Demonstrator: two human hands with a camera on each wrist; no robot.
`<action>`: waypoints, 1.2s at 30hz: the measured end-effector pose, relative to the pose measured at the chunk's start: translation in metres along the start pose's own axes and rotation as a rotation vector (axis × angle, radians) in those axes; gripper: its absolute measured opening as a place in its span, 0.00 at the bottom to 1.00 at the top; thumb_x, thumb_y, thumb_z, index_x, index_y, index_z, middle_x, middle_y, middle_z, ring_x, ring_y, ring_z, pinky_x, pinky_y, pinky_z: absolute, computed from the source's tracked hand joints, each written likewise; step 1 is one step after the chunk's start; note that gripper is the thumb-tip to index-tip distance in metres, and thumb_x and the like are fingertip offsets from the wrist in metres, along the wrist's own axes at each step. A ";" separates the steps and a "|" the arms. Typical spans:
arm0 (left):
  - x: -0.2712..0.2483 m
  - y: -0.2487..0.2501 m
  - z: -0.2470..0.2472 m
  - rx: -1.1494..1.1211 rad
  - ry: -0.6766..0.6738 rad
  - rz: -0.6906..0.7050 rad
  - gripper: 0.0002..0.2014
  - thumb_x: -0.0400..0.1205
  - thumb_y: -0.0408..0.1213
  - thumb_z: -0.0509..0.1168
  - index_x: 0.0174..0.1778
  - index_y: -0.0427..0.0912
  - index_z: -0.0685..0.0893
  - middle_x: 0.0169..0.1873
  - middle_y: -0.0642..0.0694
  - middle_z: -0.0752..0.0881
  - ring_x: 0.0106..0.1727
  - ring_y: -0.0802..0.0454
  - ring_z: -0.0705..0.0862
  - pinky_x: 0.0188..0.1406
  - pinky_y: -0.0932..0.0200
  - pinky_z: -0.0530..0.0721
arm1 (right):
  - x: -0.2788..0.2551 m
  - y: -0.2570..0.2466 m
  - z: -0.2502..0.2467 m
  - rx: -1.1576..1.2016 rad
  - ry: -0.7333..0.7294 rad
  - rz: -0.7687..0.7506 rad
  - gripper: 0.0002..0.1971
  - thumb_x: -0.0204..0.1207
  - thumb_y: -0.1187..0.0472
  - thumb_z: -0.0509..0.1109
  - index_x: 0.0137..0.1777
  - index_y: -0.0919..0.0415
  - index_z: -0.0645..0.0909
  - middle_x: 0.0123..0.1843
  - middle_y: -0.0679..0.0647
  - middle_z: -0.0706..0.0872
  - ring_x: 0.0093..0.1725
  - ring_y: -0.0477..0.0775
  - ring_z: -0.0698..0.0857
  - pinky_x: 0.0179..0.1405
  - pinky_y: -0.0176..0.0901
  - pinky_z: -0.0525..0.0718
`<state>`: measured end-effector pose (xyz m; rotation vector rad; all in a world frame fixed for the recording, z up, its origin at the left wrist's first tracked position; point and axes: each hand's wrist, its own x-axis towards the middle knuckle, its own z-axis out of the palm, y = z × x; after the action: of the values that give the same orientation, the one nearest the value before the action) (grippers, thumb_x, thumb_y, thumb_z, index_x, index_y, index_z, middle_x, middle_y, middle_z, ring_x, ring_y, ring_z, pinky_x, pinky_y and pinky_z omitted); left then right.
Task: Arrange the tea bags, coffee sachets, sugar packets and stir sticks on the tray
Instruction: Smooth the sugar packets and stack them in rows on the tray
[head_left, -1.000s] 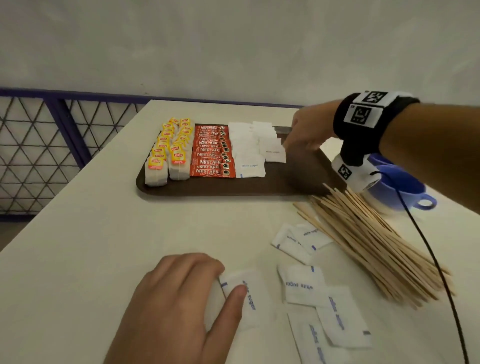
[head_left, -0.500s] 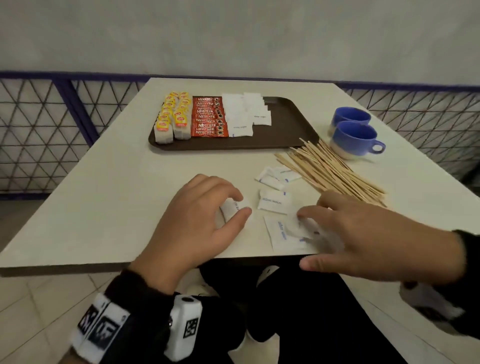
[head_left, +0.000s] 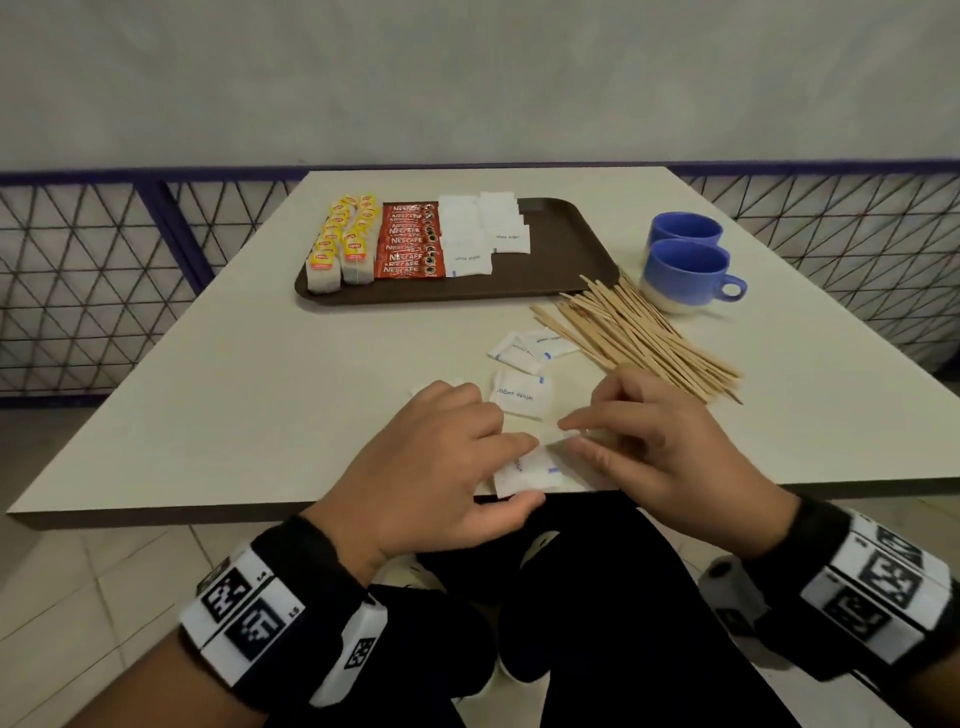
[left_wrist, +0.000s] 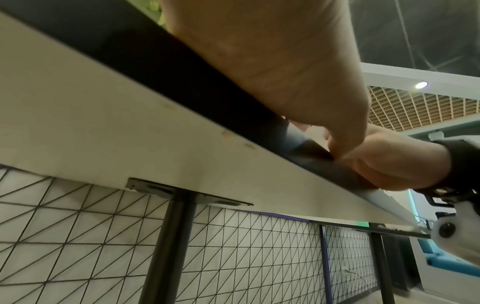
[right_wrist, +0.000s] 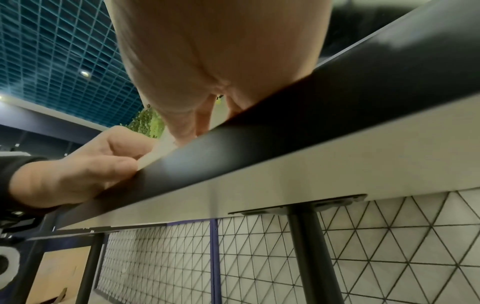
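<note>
The brown tray (head_left: 561, 244) at the far middle carries yellow tea bags (head_left: 343, 244), red coffee sachets (head_left: 410, 244) and white sugar packets (head_left: 483, 228) in rows. Wooden stir sticks (head_left: 639, 338) lie piled on the table right of it. Loose sugar packets (head_left: 519, 395) lie in front of the pile. At the near table edge my left hand (head_left: 535, 473) pinches one sugar packet (head_left: 530, 475), fingers on top and thumb under the edge; the right wrist view shows this pinch (right_wrist: 153, 154). My right hand (head_left: 569, 440) lies beside it, index finger and thumb stretched toward that packet.
Two blue cups (head_left: 685, 270) stand right of the tray, behind the stick pile. A mesh railing (head_left: 104, 286) runs behind and beside the table. My legs are under the near edge (head_left: 260, 506). A single black post (left_wrist: 174, 246) holds the table up.
My right hand has come back from the tray to the near edge. My left hand has dragged its sugar packet to the edge and now pinches it. The head view has pulled back.
</note>
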<state>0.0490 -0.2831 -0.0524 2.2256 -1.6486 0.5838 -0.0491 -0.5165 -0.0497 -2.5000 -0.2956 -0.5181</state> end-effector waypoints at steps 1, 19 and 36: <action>-0.001 0.001 0.001 0.007 0.019 0.002 0.17 0.82 0.55 0.68 0.50 0.46 0.91 0.31 0.50 0.77 0.36 0.47 0.74 0.39 0.52 0.71 | 0.003 0.000 0.003 0.027 0.047 0.006 0.11 0.81 0.49 0.74 0.59 0.49 0.91 0.50 0.44 0.80 0.45 0.45 0.81 0.41 0.34 0.77; 0.002 -0.006 0.000 -0.322 0.403 -0.372 0.09 0.81 0.35 0.70 0.53 0.43 0.94 0.43 0.55 0.92 0.44 0.54 0.89 0.50 0.53 0.85 | 0.029 -0.022 0.047 0.344 0.326 -0.083 0.11 0.78 0.70 0.76 0.59 0.64 0.90 0.54 0.51 0.90 0.51 0.49 0.90 0.51 0.43 0.89; 0.010 -0.010 -0.009 -0.942 0.364 -0.732 0.14 0.77 0.25 0.74 0.52 0.48 0.91 0.46 0.51 0.94 0.47 0.46 0.92 0.50 0.42 0.90 | 0.034 -0.018 0.042 0.664 0.236 0.076 0.20 0.74 0.72 0.80 0.64 0.56 0.87 0.64 0.53 0.85 0.52 0.59 0.90 0.50 0.51 0.90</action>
<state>0.0599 -0.2842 -0.0402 1.6556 -0.6035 -0.0209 -0.0118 -0.4748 -0.0586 -1.7839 -0.2304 -0.5658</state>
